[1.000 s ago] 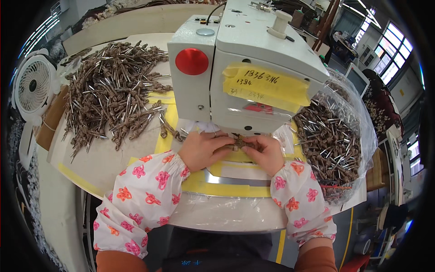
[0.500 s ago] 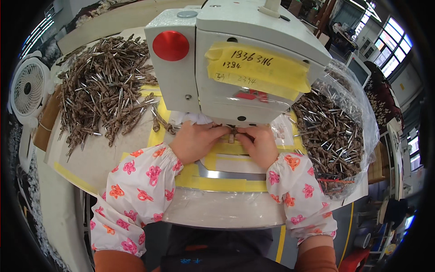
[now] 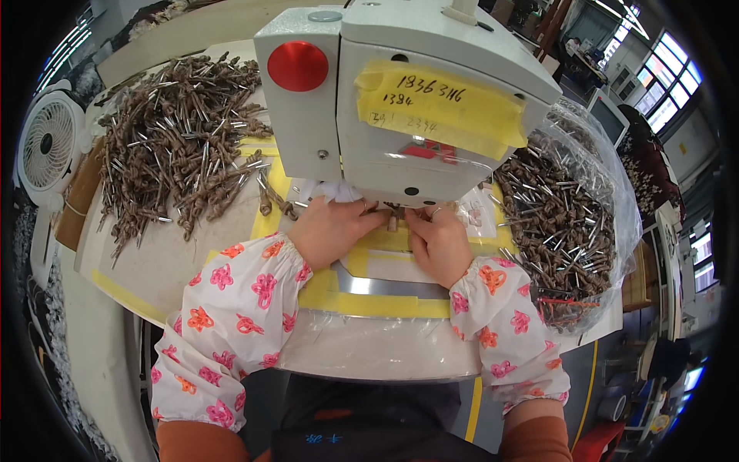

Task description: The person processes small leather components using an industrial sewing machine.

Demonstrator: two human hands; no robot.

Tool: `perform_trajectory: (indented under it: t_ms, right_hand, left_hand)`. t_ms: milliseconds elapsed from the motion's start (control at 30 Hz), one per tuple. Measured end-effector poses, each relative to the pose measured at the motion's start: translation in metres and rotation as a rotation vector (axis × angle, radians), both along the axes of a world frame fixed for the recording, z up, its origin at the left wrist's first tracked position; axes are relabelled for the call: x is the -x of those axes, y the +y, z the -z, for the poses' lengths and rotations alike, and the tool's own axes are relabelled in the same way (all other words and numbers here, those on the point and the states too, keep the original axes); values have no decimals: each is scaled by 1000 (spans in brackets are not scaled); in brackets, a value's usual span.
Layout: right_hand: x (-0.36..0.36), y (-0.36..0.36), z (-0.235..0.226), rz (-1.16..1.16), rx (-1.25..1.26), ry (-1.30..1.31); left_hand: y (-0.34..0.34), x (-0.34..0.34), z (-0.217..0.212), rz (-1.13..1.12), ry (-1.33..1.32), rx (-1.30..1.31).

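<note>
Small brown cord piece [image 3: 393, 222], at 12 o'clock straight ahead. Short tan end points to 6 o'clock. Fingered at its 9 and 3 o'clock sides; rest mostly hidden.

Left hand [image 3: 329, 231], right hand [image 3: 442, 245] close together.

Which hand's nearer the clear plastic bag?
Right: the right hand is left of the clear plastic bag, apart from it; the left hand is farther left, on the right hand's far side.
</note>
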State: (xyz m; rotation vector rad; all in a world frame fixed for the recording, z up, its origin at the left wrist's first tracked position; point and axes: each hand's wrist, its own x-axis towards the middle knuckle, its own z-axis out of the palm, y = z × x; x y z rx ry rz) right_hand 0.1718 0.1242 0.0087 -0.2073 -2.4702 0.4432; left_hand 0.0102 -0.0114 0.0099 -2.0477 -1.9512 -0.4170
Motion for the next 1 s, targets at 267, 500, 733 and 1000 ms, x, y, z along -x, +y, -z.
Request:
perform_trajectory:
  t_ms: [267, 500, 733, 1000]
  right_hand:
    - [-3, -1, 1, 8, -30, -28]
    - [-2, -3, 0, 25, -36, -41]
    - [1, -1, 3, 31, -105, -36]
    - [3, -2, 3, 32, -126, -25]
  left_hand:
    - [-1, -1, 0, -30, -53, 13]
    - [3, 3, 9, 5, -77, -52]
    - [2, 4, 7, -14, -86, -24]
    - [0, 1, 6, -27, -51, -16]
